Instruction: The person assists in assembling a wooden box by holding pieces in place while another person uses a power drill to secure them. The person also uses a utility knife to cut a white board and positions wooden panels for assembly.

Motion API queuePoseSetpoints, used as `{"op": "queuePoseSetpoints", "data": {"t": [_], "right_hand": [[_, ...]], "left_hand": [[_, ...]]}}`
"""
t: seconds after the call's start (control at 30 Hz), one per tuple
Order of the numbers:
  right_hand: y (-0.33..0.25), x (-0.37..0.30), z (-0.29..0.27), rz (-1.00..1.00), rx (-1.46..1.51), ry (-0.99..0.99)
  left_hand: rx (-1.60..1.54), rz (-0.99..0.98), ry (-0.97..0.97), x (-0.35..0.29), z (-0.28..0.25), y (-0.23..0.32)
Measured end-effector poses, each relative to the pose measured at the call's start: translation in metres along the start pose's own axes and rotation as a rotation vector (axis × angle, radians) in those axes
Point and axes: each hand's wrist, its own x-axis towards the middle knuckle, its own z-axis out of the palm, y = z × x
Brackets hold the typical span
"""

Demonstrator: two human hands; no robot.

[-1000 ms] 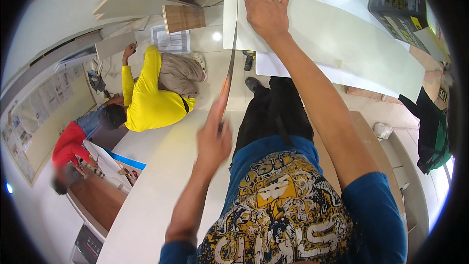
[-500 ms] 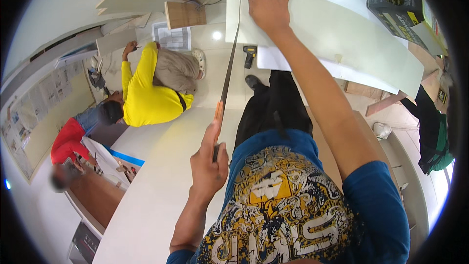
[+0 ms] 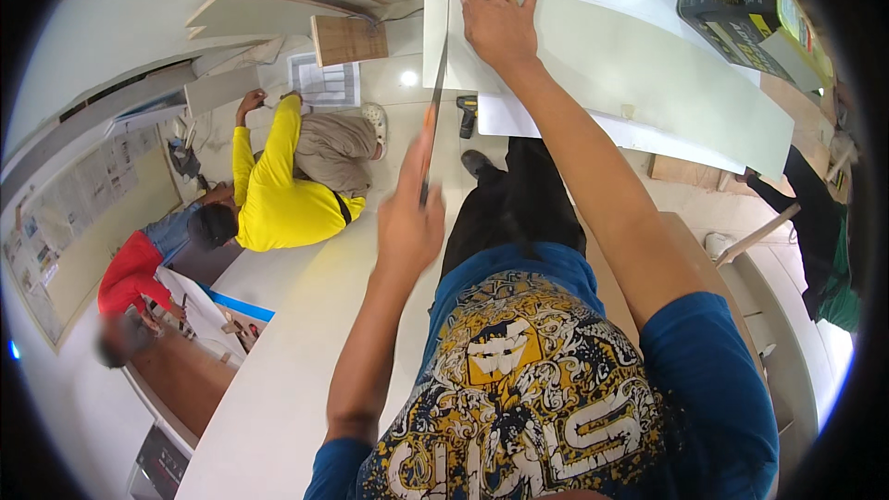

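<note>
My left hand point(image 3: 410, 230) is wrapped round the orange and black handle of a handsaw point(image 3: 438, 76), slightly smeared by motion. The dark blade runs away from me and meets a pale board point(image 3: 620, 56) near its left end, at a straight cut line across it. Part of the blade is hidden by the board. Fingers spread, my right hand point(image 3: 500, 23) presses flat on the board's top just right of that line, with a ring on one finger. Beneath the board lies a white panel point(image 3: 565, 122).
A cordless drill point(image 3: 467, 115) rests on the floor below the board. A dark box point(image 3: 732, 5) stands on the right. A person in yellow point(image 3: 292, 199) crouches at left beside a person in red point(image 3: 131, 270); another person point(image 3: 824, 241) is at far right. Wood pieces point(image 3: 347, 40) lean beyond.
My left hand has pushed the saw forward, so its handle is now closer to the board's edge. My right hand keeps its place on the board. The person at far right has shifted.
</note>
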Motion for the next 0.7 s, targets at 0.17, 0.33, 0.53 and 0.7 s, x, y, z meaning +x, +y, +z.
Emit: {"op": "queuePoseSetpoints", "data": {"t": [0.17,0.33,0.53,0.7], "right_hand": [[-0.005,-0.006,-0.007,0.079,0.050,-0.038],[-0.015,-0.002,-0.010,0.025,0.070,-0.019],[-0.019,0.006,-0.008,0.059,0.018,-0.067],[-0.027,0.007,-0.015,0.068,-0.048,-0.005]], "left_hand": [[-0.095,-0.368,-0.221,-0.049,-0.069,0.044],[0.030,-0.061,-0.190,0.125,-0.020,-0.002],[0.055,-0.013,-0.086,0.113,-0.005,0.011],[-0.111,-0.314,-0.283,-0.044,-0.113,0.046]]}}
